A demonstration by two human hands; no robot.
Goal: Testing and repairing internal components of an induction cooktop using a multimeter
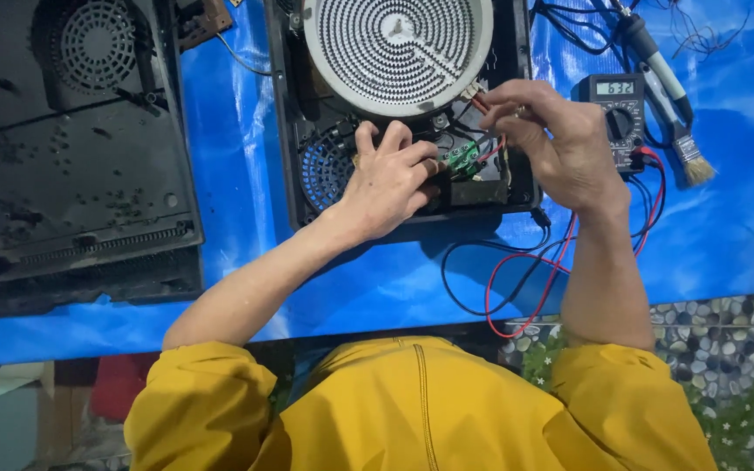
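Fingertips (429,166) of the left hand (386,183) press beside the small green circuit board (462,157). Right hand (551,139) fingers, pinched together, apparently grip a red probe wire (492,150) just above it.

blue tarp (726,218) spread over a pebble-patterned floor (726,349). at left, a black cover panel (80,174) with a round vent grille. at right, a multimeter (623,118) with lit display, beside a brush (687,148) and a soldering iron (643,44). red and black leads (517,288) loop toward the near tarp edge.
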